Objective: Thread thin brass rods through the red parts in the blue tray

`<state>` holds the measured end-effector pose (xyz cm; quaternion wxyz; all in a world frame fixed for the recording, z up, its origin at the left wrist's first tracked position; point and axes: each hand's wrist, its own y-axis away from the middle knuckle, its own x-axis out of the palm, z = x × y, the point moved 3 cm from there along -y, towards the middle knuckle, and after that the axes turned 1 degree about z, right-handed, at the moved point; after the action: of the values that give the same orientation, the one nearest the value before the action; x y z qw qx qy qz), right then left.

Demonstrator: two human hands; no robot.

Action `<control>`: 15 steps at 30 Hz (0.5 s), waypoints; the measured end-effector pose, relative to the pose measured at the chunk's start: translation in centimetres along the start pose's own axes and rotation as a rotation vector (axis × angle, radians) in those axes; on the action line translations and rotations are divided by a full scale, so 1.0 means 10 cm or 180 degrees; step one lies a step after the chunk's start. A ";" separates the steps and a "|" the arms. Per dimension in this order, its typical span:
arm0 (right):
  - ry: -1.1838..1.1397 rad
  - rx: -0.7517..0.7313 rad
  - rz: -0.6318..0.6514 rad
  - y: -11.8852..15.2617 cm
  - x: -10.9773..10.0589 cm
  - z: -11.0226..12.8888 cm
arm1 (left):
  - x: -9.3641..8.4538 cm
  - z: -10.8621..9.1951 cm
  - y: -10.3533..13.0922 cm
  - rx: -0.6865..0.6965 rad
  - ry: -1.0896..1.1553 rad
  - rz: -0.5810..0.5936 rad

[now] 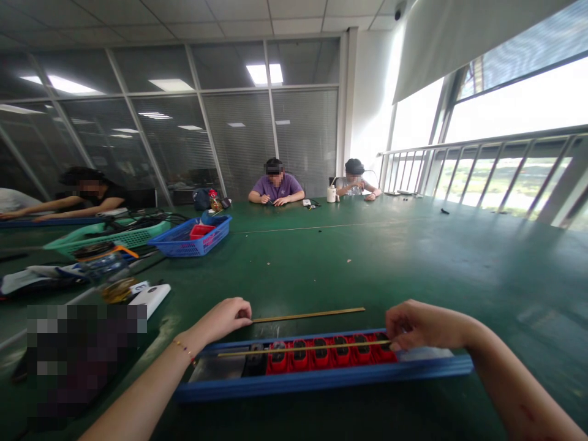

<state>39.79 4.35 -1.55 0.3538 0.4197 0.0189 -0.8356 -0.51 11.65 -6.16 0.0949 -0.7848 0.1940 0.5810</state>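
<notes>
The right hand [407, 326] partly hides the nearer strip [305, 348].

**Mostly pairs and singles, plus one row of six**

Across the lower centre of the frame, two bare hands: one left hand [234, 312], one right hand [408, 326]. Between them, two thin gold strips: one upper strip [312, 315], one lower strip [331, 346]. At bottom centre, one blue tray [321, 385] with six red blocks [320, 356] in a row, the rightmost partly behind the right hand, and one black block [254, 364] at the row's left end. At centre left, two baskets: one green basket [110, 242], one blue basket [195, 247], with one red box [202, 232] inside the latter. Just above centre, two people [275, 188] and, between them, one white cup [331, 195]. Toward the left edge, one person in black [113, 196].
</notes>
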 end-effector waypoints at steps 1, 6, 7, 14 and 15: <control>-0.0137 -0.0042 0.0030 0.01 -0.02 0.01 | 0.01 0.02 0.01 -0.0004 0.0016 0.0008; -0.0329 -0.0079 -0.0954 0.11 -0.25 -0.07 | 0.02 0.15 0.12 -0.0108 0.0381 0.0009; -0.0345 -0.0037 -0.1237 0.13 -0.30 -0.12 | 0.01 0.19 0.14 -0.0146 0.0472 -0.0017; -0.0486 0.0095 -0.1726 0.03 -0.33 -0.42 | 0.06 0.31 0.19 -0.0257 0.0569 -0.0172; -0.0457 0.0124 -0.1697 -0.02 -0.30 -0.44 | 0.07 0.31 0.18 -0.0257 0.0564 -0.0196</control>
<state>43.86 7.63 -2.29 0.1135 0.3464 0.0875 -0.9271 -3.77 11.02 -7.62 0.0636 -0.8418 0.1538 0.5135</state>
